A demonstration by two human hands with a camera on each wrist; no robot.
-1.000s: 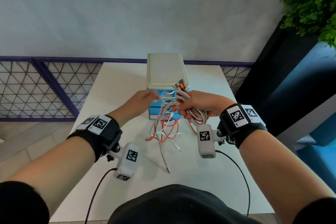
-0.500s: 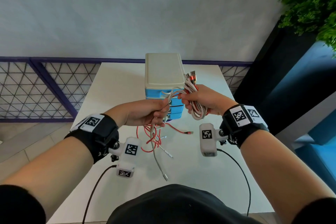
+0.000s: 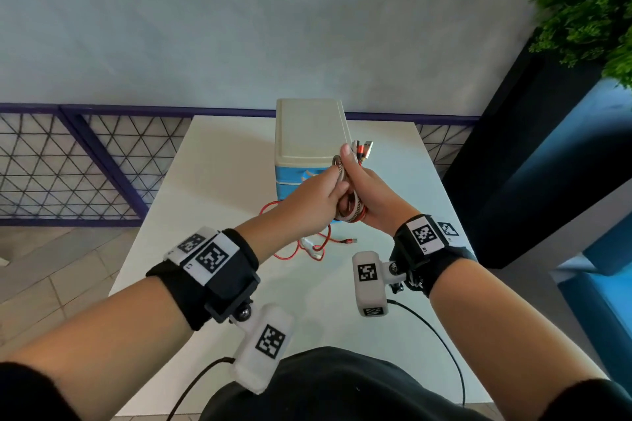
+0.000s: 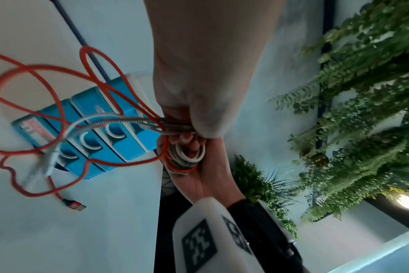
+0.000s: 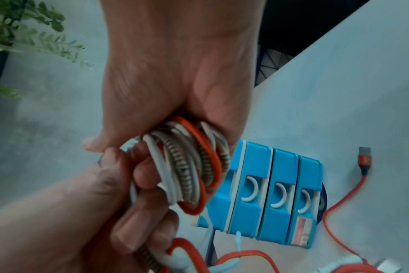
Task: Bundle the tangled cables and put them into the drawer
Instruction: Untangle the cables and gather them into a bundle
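Right hand [image 3: 367, 191] clenched round coiled bundle of red, white and braided grey cables [image 5: 189, 166], held above worktop [image 3: 219, 161] in front of drawer unit. Left hand [image 3: 318, 198] pressed against it, fingers [image 5: 149, 199] curled round loose strands feeding into coil. Metal plug ends [image 3: 364, 149] stick up past right thumb. Red cable tail [image 3: 307, 246] trails down onto white worktop. Blue plastic drawer unit with beige top [image 3: 309, 133] stands behind, drawers closed.
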